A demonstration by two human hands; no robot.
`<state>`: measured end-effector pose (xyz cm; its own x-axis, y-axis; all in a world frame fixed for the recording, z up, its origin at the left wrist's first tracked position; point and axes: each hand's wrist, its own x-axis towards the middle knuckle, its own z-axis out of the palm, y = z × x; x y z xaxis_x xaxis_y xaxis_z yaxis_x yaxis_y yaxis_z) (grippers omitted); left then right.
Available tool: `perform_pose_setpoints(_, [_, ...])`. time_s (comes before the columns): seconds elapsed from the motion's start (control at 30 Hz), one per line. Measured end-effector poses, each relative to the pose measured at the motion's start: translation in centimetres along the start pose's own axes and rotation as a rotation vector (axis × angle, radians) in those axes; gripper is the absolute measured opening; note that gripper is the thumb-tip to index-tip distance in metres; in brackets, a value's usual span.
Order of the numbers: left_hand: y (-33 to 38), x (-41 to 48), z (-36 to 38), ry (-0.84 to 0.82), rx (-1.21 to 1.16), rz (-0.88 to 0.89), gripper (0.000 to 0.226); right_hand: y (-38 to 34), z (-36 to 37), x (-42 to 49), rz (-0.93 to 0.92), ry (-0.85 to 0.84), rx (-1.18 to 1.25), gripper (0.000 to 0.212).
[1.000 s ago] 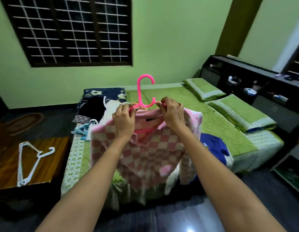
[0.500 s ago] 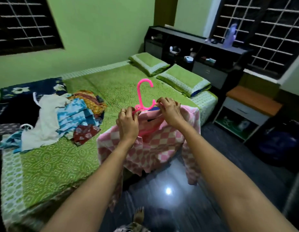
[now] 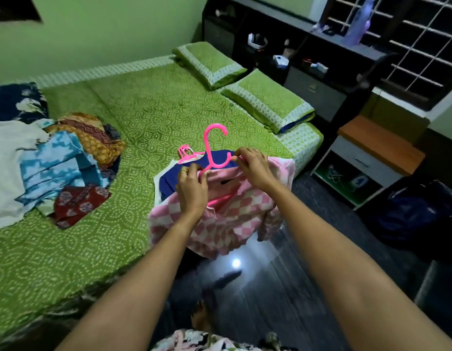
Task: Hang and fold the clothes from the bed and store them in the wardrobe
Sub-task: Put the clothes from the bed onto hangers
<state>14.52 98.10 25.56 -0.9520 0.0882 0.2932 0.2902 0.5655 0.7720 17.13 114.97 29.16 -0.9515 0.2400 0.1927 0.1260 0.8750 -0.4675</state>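
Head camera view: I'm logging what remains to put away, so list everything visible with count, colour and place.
pink checked shirt: one, pink and white, held up over the bed's edge
pink hanger: one, inside the shirt, hook upward
spare pink hangers: count unclear, on the bed behind the shirt
blue garment: one, dark blue, on the bed behind the shirt
clothes pile: several, white, blue, orange and maroon, on the bed's left
bed: one, green patterned cover
pillows: two, green, at the bed's head
bedside table: one, wooden top, right of the bed
left hand: gripping the shirt's collar
right hand: gripping the shirt's collar
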Motion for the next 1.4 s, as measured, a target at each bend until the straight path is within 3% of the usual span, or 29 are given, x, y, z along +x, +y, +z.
perform_pose_setpoints(0.37, [-3.4,8.6,8.5,-0.112,-0.034,-0.208,0.016,7.7,5.7,11.9,-0.042,-0.206,0.009,0.025])
perform_pose_setpoints(0.83, [-10.2,24.2,17.5,0.026,0.068,-0.539,0.016,12.1,17.7,31.7,-0.089,-0.515,0.106,0.026])
perform_pose_setpoints(0.97, [-11.6,26.5,19.7,0.144,0.066,-0.667,0.025,13.2,21.8,34.7,-0.052,-0.587,0.182,0.025])
perform_pose_setpoints(1.03, [-11.6,27.2,21.0,0.198,-0.025,-0.788,0.033,13.3,23.0,35.4,0.047,-0.686,0.391,0.037])
perform_pose_setpoints(1.1, [-11.4,27.6,22.0,0.224,-0.181,-0.936,0.035,12.6,23.0,35.6,0.296,-0.806,0.650,0.048])
perform_pose_setpoints(1.17, [-10.6,27.8,22.5,0.255,-0.394,-1.066,0.029,12.0,23.3,35.5,0.610,-0.875,0.880,0.048])
perform_pose_setpoints(1.23, [-10.1,28.0,22.7,0.302,-0.640,-1.137,0.031,11.7,24.0,35.8,0.801,-0.916,0.973,0.043])
perform_pose_setpoints(1.33, [-10.2,27.8,22.0,0.300,-0.791,-1.175,0.049,9.9,24.1,35.4,0.820,-0.974,0.964,0.033])
perform_pose_setpoints(1.4, [-10.7,27.7,21.1,0.329,-0.811,-1.202,0.053,8.4,24.1,35.1,0.803,-1.000,0.987,0.039])
